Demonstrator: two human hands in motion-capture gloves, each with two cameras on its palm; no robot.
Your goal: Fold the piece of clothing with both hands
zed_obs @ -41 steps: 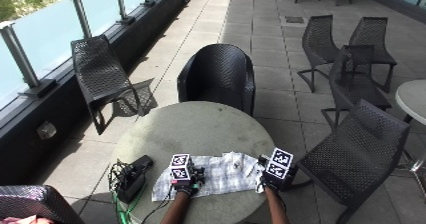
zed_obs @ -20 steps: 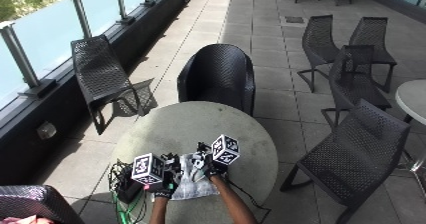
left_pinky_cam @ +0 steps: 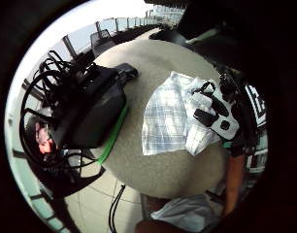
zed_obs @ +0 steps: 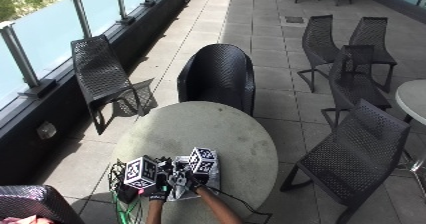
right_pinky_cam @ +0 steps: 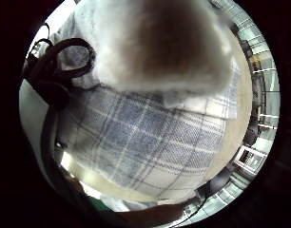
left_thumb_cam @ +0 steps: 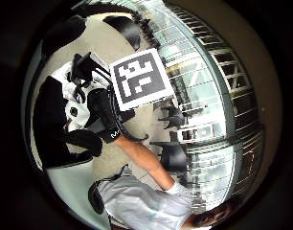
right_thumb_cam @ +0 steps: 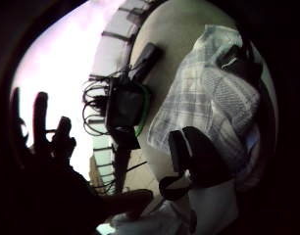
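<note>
A blue-and-white checked garment (zed_obs: 212, 178) lies folded in a small bundle near the front left of the round table (zed_obs: 219, 134). My right hand (zed_obs: 192, 178) sits on top of it and grips its folded-over layer (left_pinky_cam: 202, 136); the cloth (right_pinky_cam: 150, 137) fills the right little finger side palm view. My left hand (zed_obs: 158, 188) hovers just left of the bundle. It holds nothing, and its spread fingers (right_thumb_cam: 37, 127) show in the right thumb side palm view. The checked cloth (left_pinky_cam: 165, 116) lies doubled beside a hand (left_pinky_cam: 214, 114).
A black device with coiled cables (zed_obs: 123, 189) sits at the table's left edge, close to my left hand; the same device (left_pinky_cam: 90, 107) lies next to the cloth. Dark chairs (zed_obs: 219, 74) (zed_obs: 353, 154) ring the table. A railing (zed_obs: 40, 44) runs along the left.
My right hand has carried the right side of the spread cloth over to the left, doubling it into a small bundle. Both hands now sit close together at the table's left front.
</note>
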